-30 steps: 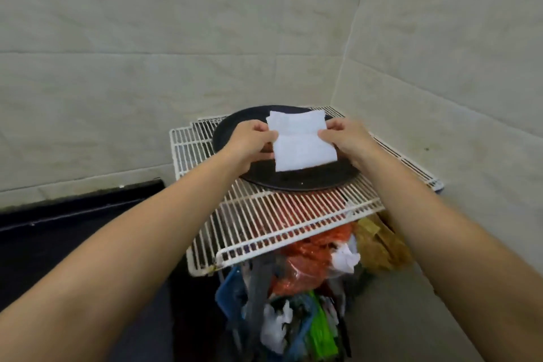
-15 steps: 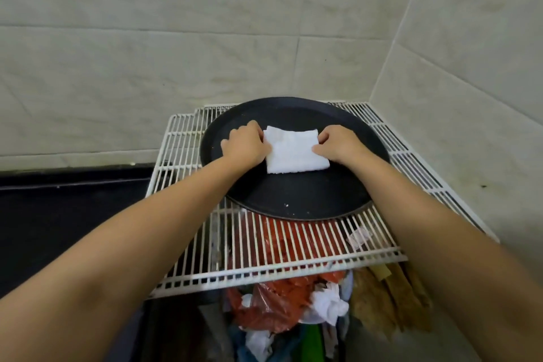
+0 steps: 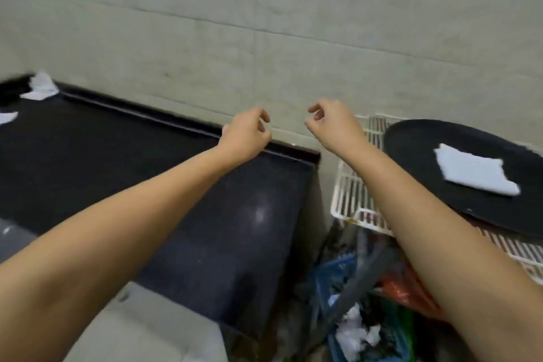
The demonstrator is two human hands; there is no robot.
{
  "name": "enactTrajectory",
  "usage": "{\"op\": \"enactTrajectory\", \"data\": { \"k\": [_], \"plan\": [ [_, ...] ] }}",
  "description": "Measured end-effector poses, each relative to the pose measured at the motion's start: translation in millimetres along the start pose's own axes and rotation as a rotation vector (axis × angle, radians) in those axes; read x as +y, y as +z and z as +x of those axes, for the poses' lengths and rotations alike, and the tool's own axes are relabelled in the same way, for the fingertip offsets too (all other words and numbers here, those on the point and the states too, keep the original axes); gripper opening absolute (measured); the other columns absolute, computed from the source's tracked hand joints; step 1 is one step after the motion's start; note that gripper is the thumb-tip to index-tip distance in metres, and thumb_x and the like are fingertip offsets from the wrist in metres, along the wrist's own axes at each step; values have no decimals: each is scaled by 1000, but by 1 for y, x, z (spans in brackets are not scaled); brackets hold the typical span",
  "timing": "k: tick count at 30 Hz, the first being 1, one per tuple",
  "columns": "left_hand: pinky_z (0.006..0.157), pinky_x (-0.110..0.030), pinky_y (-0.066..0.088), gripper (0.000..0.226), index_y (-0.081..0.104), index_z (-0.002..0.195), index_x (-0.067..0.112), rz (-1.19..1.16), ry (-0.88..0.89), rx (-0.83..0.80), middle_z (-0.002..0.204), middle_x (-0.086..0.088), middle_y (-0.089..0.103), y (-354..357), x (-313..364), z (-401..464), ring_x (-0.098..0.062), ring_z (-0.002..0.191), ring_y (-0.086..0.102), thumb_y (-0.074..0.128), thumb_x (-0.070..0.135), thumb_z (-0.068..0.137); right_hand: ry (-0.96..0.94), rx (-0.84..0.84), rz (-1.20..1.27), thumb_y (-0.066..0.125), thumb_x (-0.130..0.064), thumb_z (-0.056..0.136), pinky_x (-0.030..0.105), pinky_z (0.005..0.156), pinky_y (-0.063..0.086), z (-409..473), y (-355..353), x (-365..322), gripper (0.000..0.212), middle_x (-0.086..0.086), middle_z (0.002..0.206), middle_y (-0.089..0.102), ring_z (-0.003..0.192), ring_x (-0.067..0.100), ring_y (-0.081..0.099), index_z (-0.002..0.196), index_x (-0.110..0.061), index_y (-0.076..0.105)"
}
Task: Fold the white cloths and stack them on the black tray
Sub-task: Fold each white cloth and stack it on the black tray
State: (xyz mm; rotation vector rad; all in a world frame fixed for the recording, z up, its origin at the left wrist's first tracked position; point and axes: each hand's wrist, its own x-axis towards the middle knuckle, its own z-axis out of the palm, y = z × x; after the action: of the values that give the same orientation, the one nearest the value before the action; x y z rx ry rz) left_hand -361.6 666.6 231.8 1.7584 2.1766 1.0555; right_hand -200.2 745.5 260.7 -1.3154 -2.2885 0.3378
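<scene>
Resting at right of frame, folded white cloth [image 3: 476,172] lay on round black tray [image 3: 426,141]; left hand [image 3: 245,137] and right hand [image 3: 332,123], loosely curled, had empty grips.

folded white cloth [image 3: 476,170] flat on black tray [image 3: 411,141] | unfolded white cloths [image 3: 41,88] far left

The black tray [image 3: 417,138] runs off the right edge — white cloths [image 3: 39,87] far left are blurred.

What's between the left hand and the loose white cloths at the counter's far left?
Head view: only bare black counter between the left hand and the loose white cloths.
</scene>
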Motion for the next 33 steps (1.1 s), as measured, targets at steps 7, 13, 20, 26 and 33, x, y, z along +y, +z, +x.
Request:
{"op": "enactTrajectory", "data": {
  "k": [7,13,20,26,33],
  "plan": [
    [86,-40,40,26,53,115,17,363,-301,91,103,-1,61,-160,-193,-130,-25,104,52,51,23,90,-354,-168,43,51,-33,93,42,94,40,-48,170,-212,33,7,121,54,115,26,51,123,-18,54],
    [91,-41,40,28,51,119,17,577,-601,28,119,-8,56,-231,-313,-221,-29,112,49,45,23,92,-527,-457,-105,44,-30,97,42,95,38,-89,281,-327,34,7,129,49,119,28,47,128,-18,50],
    [97,-40,37,34,48,125,17,561,-774,-21,127,-9,52,-270,-425,-249,-28,120,46,45,24,92,-647,-622,-179,44,-28,96,42,97,38,-76,376,-419,33,8,129,49,117,28,49,127,-19,51],
    [97,-41,38,31,51,122,17,541,-779,4,125,-8,53,-325,-528,-187,-28,119,47,44,24,92,-653,-669,-174,42,-27,96,40,96,39,2,457,-503,32,7,128,50,116,27,51,126,-19,50],
    [95,-44,42,24,55,113,17,478,-797,14,117,-8,56,-398,-639,-100,-29,113,50,46,23,91,-602,-732,-179,41,-26,97,41,96,41,112,525,-587,31,7,127,50,113,27,53,125,-18,52]
  ]
}}
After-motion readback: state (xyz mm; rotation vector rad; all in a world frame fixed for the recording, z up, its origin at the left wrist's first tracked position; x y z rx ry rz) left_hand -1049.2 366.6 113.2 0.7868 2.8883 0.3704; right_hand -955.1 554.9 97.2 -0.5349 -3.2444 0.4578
